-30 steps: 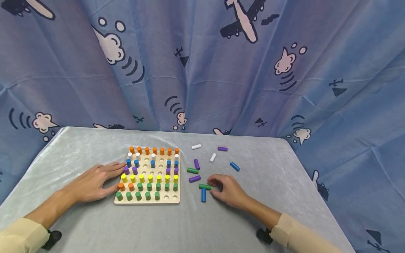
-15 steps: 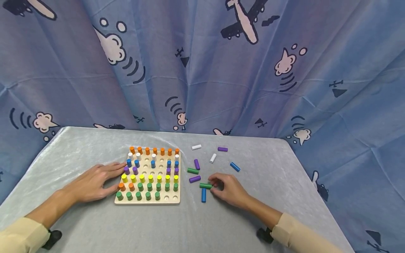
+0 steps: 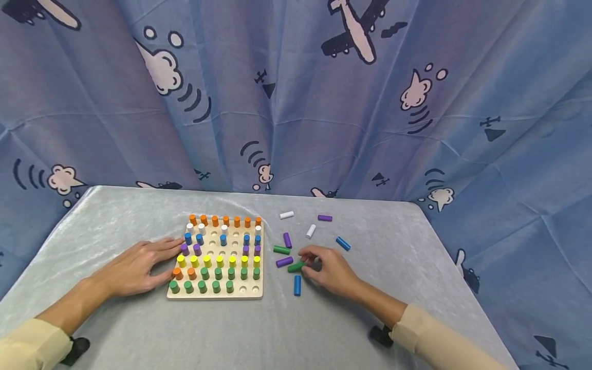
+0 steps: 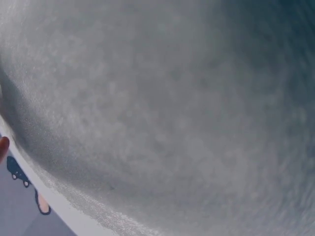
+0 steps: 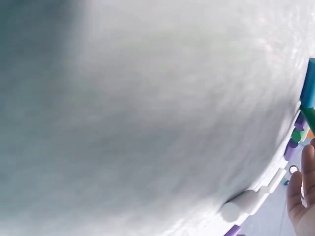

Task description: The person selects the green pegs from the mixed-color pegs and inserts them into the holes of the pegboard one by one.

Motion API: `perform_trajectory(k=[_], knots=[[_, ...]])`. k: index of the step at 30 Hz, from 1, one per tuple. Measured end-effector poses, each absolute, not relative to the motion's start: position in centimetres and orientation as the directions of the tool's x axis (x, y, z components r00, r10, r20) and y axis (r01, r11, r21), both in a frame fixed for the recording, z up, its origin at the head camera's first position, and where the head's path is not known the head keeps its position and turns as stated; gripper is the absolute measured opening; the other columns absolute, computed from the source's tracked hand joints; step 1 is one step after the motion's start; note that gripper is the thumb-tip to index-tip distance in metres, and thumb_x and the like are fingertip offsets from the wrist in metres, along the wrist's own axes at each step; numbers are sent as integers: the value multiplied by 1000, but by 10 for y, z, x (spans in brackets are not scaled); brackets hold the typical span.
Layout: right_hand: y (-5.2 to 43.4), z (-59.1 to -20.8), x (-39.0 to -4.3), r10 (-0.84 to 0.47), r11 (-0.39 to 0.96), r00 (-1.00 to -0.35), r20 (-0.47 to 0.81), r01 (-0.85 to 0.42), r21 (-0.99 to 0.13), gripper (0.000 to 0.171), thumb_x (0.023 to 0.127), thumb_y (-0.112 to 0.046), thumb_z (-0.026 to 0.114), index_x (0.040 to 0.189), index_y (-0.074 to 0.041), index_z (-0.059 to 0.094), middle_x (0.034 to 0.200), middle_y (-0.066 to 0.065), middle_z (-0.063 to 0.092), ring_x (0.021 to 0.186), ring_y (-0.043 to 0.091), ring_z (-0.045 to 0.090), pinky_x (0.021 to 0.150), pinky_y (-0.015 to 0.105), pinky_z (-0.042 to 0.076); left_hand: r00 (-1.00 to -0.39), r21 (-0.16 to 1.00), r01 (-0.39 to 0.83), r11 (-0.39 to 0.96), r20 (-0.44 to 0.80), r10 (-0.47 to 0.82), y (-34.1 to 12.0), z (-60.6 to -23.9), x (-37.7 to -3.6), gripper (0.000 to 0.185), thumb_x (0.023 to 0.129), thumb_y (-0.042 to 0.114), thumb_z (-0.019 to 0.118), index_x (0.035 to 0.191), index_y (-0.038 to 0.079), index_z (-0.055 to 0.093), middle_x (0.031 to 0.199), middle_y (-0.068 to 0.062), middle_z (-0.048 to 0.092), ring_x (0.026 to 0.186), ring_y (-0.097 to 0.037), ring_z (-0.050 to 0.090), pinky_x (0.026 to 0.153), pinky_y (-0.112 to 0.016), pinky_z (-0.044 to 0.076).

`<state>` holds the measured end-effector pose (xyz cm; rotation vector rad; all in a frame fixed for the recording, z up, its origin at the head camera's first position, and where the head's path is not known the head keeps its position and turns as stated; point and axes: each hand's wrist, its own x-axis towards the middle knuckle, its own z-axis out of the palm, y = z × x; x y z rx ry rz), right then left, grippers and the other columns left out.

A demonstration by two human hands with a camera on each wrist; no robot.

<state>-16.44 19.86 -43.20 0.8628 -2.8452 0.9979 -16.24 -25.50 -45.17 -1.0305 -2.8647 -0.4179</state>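
My left hand lies at the left side of a wooden pegboard, its fingers extended and their tips at the board's edge. Rows of orange, white, blue, purple, yellow and green pegs stand in the board, with some bare holes among them. To the board's right, my right hand pinches the right end of a green peg, which slants with that end higher in the head view. A blue peg lies just below it. In the right wrist view, the green peg and part of my fingers show at the right edge.
Loose pegs lie around the right hand: a second green peg, purple pegs such as one purple peg, white pegs such as one white peg, and another blue peg. A patterned curtain hangs behind the cloth-covered table.
My right hand has shifted slightly up and left. The green peg has moved off the blue peg's top end and turned to a slant. My left hand stays in place.
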Motion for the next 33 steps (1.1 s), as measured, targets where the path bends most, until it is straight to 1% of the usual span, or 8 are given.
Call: perform_trajectory(k=[5, 10, 17, 20, 27, 33], knots=[[189, -429, -166, -507, 642, -842, 186, -513, -570, 28, 85, -5, 77, 112, -5, 70, 96, 0, 73, 83, 13, 65, 78, 41, 56, -773, 233, 634, 738, 157, 615, -255, -453, -163, 57, 93, 38, 66, 137, 1, 59, 146, -12, 52, 132, -37, 50, 95, -59, 44], [180, -427, -166, -514, 646, -841, 168, -509, -569, 28, 86, -7, 77, 113, -6, 70, 96, -2, 72, 84, 13, 65, 79, 39, 56, -773, 230, 634, 738, 170, 611, -254, -454, -162, 57, 93, 37, 67, 137, 1, 59, 146, -12, 53, 131, -36, 51, 95, -58, 45], [164, -426, -163, -587, 588, -780, 217, -595, -548, 28, 86, -6, 77, 113, -3, 70, 98, 0, 73, 87, 16, 66, 79, 38, 56, -771, 228, 636, 737, 167, 614, -255, -452, -162, 57, 93, 37, 66, 137, 1, 59, 146, -12, 53, 131, -36, 51, 95, -58, 45], [158, -424, -162, -611, 565, -756, 236, -624, -540, 28, 85, -5, 77, 112, -3, 70, 98, 0, 73, 87, 15, 66, 78, 35, 56, -771, 228, 637, 736, 168, 615, -255, -451, -162, 57, 93, 37, 66, 137, 1, 59, 146, -12, 53, 131, -36, 51, 95, -58, 45], [146, -420, -158, -645, 514, -721, 255, -655, -554, 27, 85, -4, 77, 111, -2, 70, 97, 1, 73, 85, 8, 66, 78, 24, 56, -770, 226, 638, 736, 170, 615, -255, -452, -162, 57, 93, 37, 66, 137, 1, 59, 146, -12, 53, 131, -36, 51, 95, -58, 45], [138, -415, -154, -663, 470, -697, 272, -671, -574, 26, 85, -3, 76, 110, -4, 70, 97, 0, 72, 79, 6, 62, 74, 24, 55, -766, 222, 643, 733, 180, 617, -256, -453, -163, 57, 93, 36, 67, 137, 1, 59, 146, -11, 53, 131, -36, 52, 94, -58, 45]])
